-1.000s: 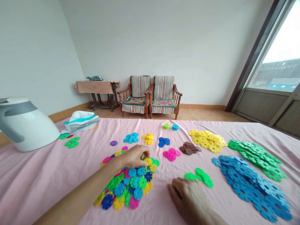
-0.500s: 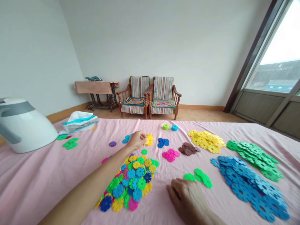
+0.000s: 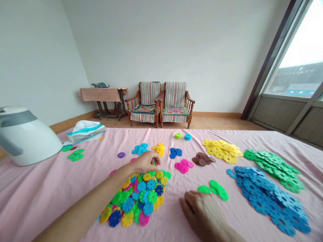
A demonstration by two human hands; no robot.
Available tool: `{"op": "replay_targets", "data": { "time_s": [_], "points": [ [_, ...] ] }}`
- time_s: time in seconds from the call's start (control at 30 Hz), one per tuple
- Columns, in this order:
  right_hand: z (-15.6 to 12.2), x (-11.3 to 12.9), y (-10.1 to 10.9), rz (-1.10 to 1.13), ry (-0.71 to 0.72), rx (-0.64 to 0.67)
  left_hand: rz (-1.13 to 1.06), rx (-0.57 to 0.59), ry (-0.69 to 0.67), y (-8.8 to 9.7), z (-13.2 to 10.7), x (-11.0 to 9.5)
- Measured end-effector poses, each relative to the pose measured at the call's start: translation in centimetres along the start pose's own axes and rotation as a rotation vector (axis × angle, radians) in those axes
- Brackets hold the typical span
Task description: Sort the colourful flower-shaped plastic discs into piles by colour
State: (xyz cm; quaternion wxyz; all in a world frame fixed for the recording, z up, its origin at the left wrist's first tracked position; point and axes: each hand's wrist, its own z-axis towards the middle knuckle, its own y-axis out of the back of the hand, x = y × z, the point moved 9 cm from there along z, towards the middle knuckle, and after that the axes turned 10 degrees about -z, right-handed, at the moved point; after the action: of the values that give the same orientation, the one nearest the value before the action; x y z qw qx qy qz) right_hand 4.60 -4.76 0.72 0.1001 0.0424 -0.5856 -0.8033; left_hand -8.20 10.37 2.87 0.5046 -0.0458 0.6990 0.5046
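Observation:
My left hand [image 3: 147, 162] is just above the far edge of a mixed heap of plastic flower discs [image 3: 141, 195]. Its thumb and fingers are curled about a small green flower disc [image 3: 154, 162], of which only a sliver shows. Beyond it lie little groups of light blue discs [image 3: 140, 149], yellow discs [image 3: 159, 149] and dark blue discs [image 3: 175, 153]. My right hand [image 3: 200, 210] rests closed on the cloth, with no object showing in it. Right in front of its knuckles are several green discs [image 3: 218, 190].
Pink discs [image 3: 184, 165], brown discs [image 3: 202, 159], and larger yellow [image 3: 223, 151], green [image 3: 275, 169] and blue piles [image 3: 270, 198] spread rightward on the pink tablecloth [image 3: 83, 188]. A white jug [image 3: 30, 137] and tissue pack [image 3: 86, 131] stand left. Two small disc stacks [image 3: 178, 135] sit farther back.
My left hand has drawn back toward me from the yellow group, leaving a yellow disc at its left side, and is now at the single green disc. My right hand stays put.

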Motion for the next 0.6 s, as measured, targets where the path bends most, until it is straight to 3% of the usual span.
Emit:
{"op": "replay_targets", "data": {
  "time_s": [0.07, 0.27, 0.47, 0.6],
  "points": [
    [0.0, 0.0, 0.0, -0.005, -0.002, 0.000, 0.097, 0.059, -0.060, -1.0, -1.0, -1.2],
    [0.0, 0.0, 0.0, -0.020, -0.001, 0.005, 0.215, 0.025, -0.116, -1.7, -2.1, -3.4],
    [0.0, 0.0, -0.1, -0.020, -0.001, 0.017, 0.088, 0.003, -0.057, -1.2, -1.3, -1.7],
    [0.0, -0.1, -0.2, -0.013, -0.008, 0.029, -0.050, -0.149, 0.014, 0.6, 0.7, 0.1]
  ]
}}
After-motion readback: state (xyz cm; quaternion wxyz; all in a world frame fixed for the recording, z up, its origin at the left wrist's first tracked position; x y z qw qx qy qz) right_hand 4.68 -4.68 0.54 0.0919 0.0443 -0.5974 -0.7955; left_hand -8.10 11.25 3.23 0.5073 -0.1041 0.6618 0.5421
